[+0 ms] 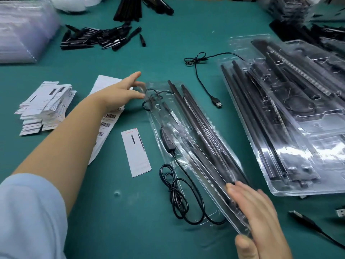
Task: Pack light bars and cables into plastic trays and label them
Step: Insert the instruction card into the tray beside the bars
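Note:
A clear plastic tray (231, 161) lies diagonally on the green table, with black light bars (197, 116) inside and a black cable (177, 195) trailing out of its left side. My left hand (121, 92) reaches to the tray's far end, fingers on the plastic edge there. My right hand (259, 217) lies flat with straight fingers on the tray's near end. A white card (136, 151) lies on the table left of the tray. A barcode label sheet (106, 118) sits partly under my left forearm.
A stack of packed clear trays (291, 113) fills the right side. A loose USB cable (205, 79) lies between it and my tray. White leaflets (46, 105) are piled at left, black spike parts (97, 38) at the back, another cable (313, 227) at lower right.

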Tool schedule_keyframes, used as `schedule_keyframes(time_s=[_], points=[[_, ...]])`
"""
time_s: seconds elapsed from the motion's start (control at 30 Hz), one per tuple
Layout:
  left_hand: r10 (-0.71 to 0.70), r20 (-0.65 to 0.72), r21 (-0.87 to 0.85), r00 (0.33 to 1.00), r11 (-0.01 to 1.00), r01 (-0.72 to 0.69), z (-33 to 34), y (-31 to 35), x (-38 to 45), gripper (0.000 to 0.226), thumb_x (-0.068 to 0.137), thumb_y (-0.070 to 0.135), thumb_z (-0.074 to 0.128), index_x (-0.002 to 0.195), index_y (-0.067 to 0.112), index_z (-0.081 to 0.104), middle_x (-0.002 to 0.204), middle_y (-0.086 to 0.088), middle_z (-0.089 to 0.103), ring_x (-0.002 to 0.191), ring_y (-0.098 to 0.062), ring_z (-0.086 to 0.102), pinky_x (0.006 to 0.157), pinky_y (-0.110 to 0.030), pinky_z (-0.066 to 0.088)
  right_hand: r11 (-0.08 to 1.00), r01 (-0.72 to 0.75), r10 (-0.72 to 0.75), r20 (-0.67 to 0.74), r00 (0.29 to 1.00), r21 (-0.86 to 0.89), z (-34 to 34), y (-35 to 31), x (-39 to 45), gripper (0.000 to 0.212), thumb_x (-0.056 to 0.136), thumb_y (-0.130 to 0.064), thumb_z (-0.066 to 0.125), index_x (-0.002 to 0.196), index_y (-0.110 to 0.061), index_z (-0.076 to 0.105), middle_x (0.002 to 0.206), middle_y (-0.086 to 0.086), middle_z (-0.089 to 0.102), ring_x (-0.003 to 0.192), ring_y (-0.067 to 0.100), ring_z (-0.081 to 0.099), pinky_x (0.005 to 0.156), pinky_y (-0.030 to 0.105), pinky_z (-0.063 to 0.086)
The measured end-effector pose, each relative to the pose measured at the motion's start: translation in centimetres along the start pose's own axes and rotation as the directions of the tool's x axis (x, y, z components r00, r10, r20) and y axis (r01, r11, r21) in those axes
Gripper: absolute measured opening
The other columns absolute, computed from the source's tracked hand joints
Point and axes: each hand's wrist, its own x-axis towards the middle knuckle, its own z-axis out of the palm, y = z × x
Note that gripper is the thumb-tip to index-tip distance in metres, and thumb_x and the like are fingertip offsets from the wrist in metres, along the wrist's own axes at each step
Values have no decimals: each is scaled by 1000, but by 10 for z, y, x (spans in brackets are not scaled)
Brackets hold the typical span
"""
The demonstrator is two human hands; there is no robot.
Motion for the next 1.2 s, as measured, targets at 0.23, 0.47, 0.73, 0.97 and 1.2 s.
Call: schedule_keyframes(time_s=[0.23,0.47,0.73,0.97,1.2], points=[[-1,-81,24,997,1000,3,3,1,3,47,96,21,51,140,35,43,139,5,50,134,-14,37,107,-26,24,989,65,-60,41,997,-131,3,-2,-2,66,95,-59,4,118,-13,45,123,-2,54,116,21,47,99,52,31],[41,-339,191,940,981,26,11,28,-18,60,91,9,54,146,24,35,142,-5,44,115,-20,49,90,-22,41,991,45,-33,96,995,-128,5,-11,5,64,96,-59,9,126,-11,40,126,5,52,123,21,41,100,52,25],[187,46,560,981,809,-181,48,65,-178,35,76,57,35,99,47,60,96,35,57,93,9,52,78,-8,37,1000,-17,19,153,988,-14,11,-16,12,61,95,-61,20,135,-18,36,137,-3,44,133,14,29,107,46,17],[362,97,715,927,623,-318,119,56,-218,56,75,61,53,108,20,70,108,-4,63,91,-26,61,81,-35,51,995,-101,103,254,962,-23,10,-11,28,72,86,-66,24,141,-22,35,147,-3,30,140,11,10,115,45,8],[599,-6,732,801,548,-404,120,41,-222,14,73,9,52,70,15,64,91,2,69,76,-25,56,63,-38,47,989,-142,129,211,969,47,16,-9,39,71,86,-65,21,141,-22,32,145,-7,32,140,12,12,115,45,10]])
